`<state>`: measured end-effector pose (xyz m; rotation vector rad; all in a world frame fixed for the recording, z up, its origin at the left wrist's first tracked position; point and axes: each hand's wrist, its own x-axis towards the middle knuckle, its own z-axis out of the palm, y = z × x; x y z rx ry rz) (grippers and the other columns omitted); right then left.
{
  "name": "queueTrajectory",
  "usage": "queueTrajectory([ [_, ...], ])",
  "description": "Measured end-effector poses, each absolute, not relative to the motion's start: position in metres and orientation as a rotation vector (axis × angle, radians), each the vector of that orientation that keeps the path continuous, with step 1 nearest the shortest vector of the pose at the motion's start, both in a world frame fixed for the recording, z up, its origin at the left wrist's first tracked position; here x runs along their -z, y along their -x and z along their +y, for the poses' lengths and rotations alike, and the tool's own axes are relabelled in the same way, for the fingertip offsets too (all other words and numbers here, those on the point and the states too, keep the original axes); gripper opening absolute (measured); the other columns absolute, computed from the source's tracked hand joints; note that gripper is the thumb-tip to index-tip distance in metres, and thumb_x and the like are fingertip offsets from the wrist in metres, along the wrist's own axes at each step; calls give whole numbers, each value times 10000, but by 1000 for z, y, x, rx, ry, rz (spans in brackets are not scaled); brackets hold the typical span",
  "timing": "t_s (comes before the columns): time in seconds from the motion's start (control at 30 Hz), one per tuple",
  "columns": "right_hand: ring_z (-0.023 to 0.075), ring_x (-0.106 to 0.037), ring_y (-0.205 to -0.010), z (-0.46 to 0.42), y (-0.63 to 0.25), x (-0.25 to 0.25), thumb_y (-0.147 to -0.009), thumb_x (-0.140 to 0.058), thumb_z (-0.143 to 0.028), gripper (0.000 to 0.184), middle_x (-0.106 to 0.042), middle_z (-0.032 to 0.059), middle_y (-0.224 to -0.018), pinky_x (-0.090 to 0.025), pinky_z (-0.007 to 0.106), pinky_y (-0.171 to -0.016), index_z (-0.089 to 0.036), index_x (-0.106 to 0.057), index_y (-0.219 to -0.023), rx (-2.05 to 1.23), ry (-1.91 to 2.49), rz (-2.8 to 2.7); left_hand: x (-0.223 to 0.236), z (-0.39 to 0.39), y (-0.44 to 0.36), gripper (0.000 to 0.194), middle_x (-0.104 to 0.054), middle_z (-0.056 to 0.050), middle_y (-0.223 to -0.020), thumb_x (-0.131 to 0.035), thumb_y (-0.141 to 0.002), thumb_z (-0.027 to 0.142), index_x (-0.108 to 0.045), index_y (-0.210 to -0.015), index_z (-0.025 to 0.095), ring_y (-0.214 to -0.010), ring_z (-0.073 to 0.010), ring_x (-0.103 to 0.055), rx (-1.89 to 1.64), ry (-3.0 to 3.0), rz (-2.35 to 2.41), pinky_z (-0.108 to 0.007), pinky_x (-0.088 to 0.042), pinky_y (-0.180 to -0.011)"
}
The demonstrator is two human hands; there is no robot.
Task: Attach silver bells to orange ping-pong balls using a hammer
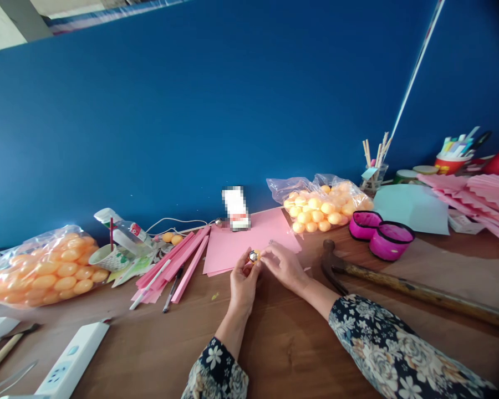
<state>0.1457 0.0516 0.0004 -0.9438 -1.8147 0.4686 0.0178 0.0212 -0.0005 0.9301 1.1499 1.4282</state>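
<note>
Between the thumb and fingers of my left hand point(244, 280) is a small round piece point(254, 256), shiny silver on its face with a yellowish edge. My right hand point(286, 267) meets it from the right, its thumb and forefinger pinched at that edge. Exactly what the piece is cannot be made out at this size. Both hands are just over the near edge of the pink paper sheets point(224, 249). A phone point(236, 209) with a blurred-out screen stands upright at the back of the sheets.
Bags of orange balls lie at left point(45, 274) and right point(316, 210). A claw hammer point(382, 282) lies beside my right forearm, below magenta fabric cups point(391, 241). Pink strips point(183, 257), a pen point(173, 289), a bottle point(128, 233) and a power strip point(72, 360) are leftward. A blue partition point(233, 111) rises behind.
</note>
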Motion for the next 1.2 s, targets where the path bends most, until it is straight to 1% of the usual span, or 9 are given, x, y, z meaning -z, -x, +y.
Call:
queueTrajectory([
  [0.1,146,-582,-740,51,-146,-3,-812,-512,-189,60,-626,29,-808,-485,272,-701,-197,-569,-794,-502,957,-1797,3,22,-17,568,-663,-25,-791,-675,-683,293,-488,-1204,165,-713,-110,-611,-1425,-939,1140,-241,-473,-701],
  [0.17,143,-589,-725,50,-146,-4,-813,-520,-208,67,-632,27,-790,-489,266,-688,-194,-576,-779,-519,966,-1779,3,22,-17,546,-656,-24,-786,-668,-690,293,-493,-1191,165,-732,-116,-614,-1427,-945,1134,-252,-474,-718],
  [0.3,145,-609,-690,51,-148,-4,-802,-553,-245,88,-652,28,-760,-499,256,-647,-188,-610,-767,-555,960,-1725,3,22,-17,515,-646,-50,-902,-686,-670,277,-500,-1141,183,-808,-138,-620,-1456,-924,1156,-283,-478,-763],
  [0.4,154,-625,-697,51,-149,-4,-788,-580,-246,91,-672,36,-762,-506,265,-671,-186,-638,-750,-566,923,-1689,2,23,-17,440,-632,-74,-974,-686,-673,267,-513,-1068,177,-858,-151,-617,-1468,-932,1157,-297,-475,-792],
  [0.53,166,-638,-734,53,-150,-2,-784,-591,-235,86,-691,47,-793,-506,281,-724,-191,-663,-773,-576,898,-1687,4,22,-17,381,-631,-80,-987,-667,-697,283,-523,-1033,177,-875,-156,-618,-1448,-937,1161,-311,-475,-811],
  [0.67,172,-633,-741,54,-149,0,-796,-570,-235,97,-688,46,-797,-507,289,-709,-200,-660,-787,-559,904,-1676,4,22,-17,372,-633,-75,-984,-659,-705,306,-531,-1030,178,-870,-150,-619,-1458,-938,1168,-311,-474,-818],
  [1.0,156,-601,-725,52,-148,-2,-816,-529,-230,114,-664,39,-793,-490,257,-628,-199,-637,-795,-587,894,-1709,4,24,-17,394,-646,-86,-979,-669,-692,319,-546,-1031,161,-858,-154,-625,-1460,-940,1177,-316,-483,-810],
  [1.1,159,-606,-740,54,-148,1,-822,-511,-215,125,-666,43,-819,-488,264,-643,-202,-635,-816,-597,896,-1702,3,23,-18,402,-646,-89,-987,-666,-694,318,-550,-1046,163,-879,-160,-622,-1470,-932,1194,-324,-480,-826],
  [1.2,158,-598,-768,55,-148,2,-834,-489,-198,135,-655,39,-832,-479,277,-693,-206,-624,-830,-608,877,-1720,2,23,-18,422,-645,-91,-998,-666,-695,304,-543,-1075,168,-892,-164,-620,-1469,-916,1201,-327,-477,-834],
])
